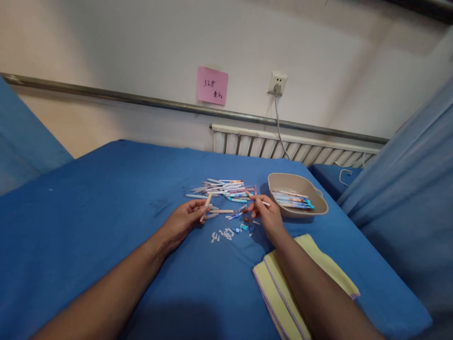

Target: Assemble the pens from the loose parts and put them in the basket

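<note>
Left hand (186, 217): thumb and fingertips pinched nearly closed on a beige pen barrel (209, 199), which is held tilted above the sheet.
Pen heap (226, 187): white, grey and blue pens piled loosely beyond and between the hands; a few more lie just beside the left fingertips.
White bits (226, 233): small pieces scattered nearest the wearer, between the forearms.
Blue and teal bits (244, 227): pen caps or clips, by the look of them, just right of the white ones.
Step in hand: seemingly handling pen parts piece by piece, one in each hand, the two held apart.
Next move calls for: probably a light, steady pinch on both and careful lining-up of slim ends.
Right hand (267, 215): fingers curled, thumb closed on a slim pen piece (264, 203); its exact kind is unclear.
Yellow towel (276, 283): folded, under the right forearm.
Tan basin (293, 178): beside the right hand, with pens (292, 199) lying inside.
</note>
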Demonstrator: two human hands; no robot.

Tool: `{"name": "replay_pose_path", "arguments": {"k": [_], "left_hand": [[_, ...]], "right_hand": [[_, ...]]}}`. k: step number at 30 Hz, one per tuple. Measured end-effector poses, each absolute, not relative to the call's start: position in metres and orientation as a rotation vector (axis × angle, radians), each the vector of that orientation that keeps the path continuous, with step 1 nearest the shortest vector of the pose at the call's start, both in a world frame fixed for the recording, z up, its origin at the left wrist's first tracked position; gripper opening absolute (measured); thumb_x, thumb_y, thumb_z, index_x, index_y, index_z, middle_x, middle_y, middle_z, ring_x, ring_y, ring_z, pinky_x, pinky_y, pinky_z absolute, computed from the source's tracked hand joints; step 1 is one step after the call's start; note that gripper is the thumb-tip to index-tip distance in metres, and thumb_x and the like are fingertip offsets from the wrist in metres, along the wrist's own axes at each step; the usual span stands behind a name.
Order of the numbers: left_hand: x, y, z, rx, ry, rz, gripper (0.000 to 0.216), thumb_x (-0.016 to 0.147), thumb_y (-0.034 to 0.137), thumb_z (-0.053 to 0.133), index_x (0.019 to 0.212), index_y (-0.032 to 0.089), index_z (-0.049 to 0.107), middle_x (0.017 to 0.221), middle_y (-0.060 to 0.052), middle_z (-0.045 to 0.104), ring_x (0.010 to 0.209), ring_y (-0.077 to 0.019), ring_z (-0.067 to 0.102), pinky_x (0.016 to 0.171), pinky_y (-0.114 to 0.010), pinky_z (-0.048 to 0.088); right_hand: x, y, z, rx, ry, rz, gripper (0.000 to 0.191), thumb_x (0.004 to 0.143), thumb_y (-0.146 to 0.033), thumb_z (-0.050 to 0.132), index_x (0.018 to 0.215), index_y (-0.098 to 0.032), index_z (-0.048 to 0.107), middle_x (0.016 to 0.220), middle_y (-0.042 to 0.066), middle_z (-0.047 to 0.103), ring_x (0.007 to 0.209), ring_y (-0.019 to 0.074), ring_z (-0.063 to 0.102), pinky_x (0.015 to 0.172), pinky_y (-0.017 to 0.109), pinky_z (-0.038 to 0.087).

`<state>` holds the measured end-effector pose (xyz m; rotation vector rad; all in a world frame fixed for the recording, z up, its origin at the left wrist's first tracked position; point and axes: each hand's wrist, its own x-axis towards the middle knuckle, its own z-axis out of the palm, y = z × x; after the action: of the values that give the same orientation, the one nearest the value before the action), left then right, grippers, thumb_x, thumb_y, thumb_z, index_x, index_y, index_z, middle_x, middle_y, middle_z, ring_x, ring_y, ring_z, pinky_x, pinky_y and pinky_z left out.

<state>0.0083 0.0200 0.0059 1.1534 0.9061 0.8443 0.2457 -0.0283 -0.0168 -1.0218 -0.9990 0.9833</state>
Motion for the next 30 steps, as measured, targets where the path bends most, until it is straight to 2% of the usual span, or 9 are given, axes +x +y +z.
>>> {"name": "replay_pose_path", "arguments": {"k": [5, 12, 22, 27, 30], "left_hand": [[0.009, 0.019, 0.003, 1.072, 0.852, 0.724, 0.036, 0.071, 0.026, 0.073, 0.102, 0.014, 0.06, 0.083, -0.003, 0.063, 0.061, -0.009, 0.057, 0.056, -0.021, 0.045], [0.009, 0.015, -0.004, 1.029, 0.803, 0.619, 0.038, 0.068, 0.022, 0.074, 0.102, 0.016, 0.059, 0.087, -0.003, 0.066, 0.07, -0.014, 0.066, 0.066, -0.025, 0.05], [0.013, 0.009, -0.005, 1.021, 0.797, 0.596, 0.038, 0.064, 0.022, 0.077, 0.096, 0.015, 0.058, 0.092, -0.006, 0.066, 0.079, -0.0193, 0.068, 0.074, -0.031, 0.053], [0.01, 0.012, -0.002, 1.014, 0.777, 0.638, 0.032, 0.066, 0.017, 0.076, 0.093, 0.015, 0.059, 0.088, -0.004, 0.065, 0.074, -0.0155, 0.067, 0.069, -0.025, 0.053], [0.003, 0.019, 0.007, 0.968, 0.766, 0.72, 0.025, 0.07, 0.014, 0.072, 0.093, 0.014, 0.06, 0.083, -0.004, 0.064, 0.065, -0.0112, 0.063, 0.06, -0.021, 0.052]], "right_hand": [[0.244, -0.03, -0.016, -1.018, -1.06, 0.987, 0.033, 0.081, -0.05, 0.053, 0.091, -0.019, 0.06, 0.067, -0.001, 0.06, 0.048, 0.0094, 0.05, 0.051, 0.024, 0.047], [0.244, -0.032, -0.011, -1.059, -0.968, 0.99, 0.049, 0.08, -0.062, 0.046, 0.086, -0.016, 0.063, 0.062, 0.001, 0.06, 0.047, 0.0103, 0.05, 0.049, 0.024, 0.045], [0.243, -0.033, -0.011, -1.057, -0.972, 1.037, 0.044, 0.078, -0.059, 0.052, 0.081, -0.016, 0.063, 0.061, 0.001, 0.058, 0.048, 0.0102, 0.05, 0.048, 0.023, 0.045], [0.244, -0.033, -0.012, -1.028, -0.972, 1.043, 0.039, 0.077, -0.054, 0.057, 0.084, -0.016, 0.063, 0.062, 0.0, 0.058, 0.049, 0.0092, 0.049, 0.048, 0.022, 0.045], [0.244, -0.033, -0.012, -1.027, -0.982, 1.026, 0.037, 0.078, -0.052, 0.056, 0.087, -0.018, 0.063, 0.064, 0.0, 0.059, 0.048, 0.0091, 0.048, 0.048, 0.022, 0.045]]}}
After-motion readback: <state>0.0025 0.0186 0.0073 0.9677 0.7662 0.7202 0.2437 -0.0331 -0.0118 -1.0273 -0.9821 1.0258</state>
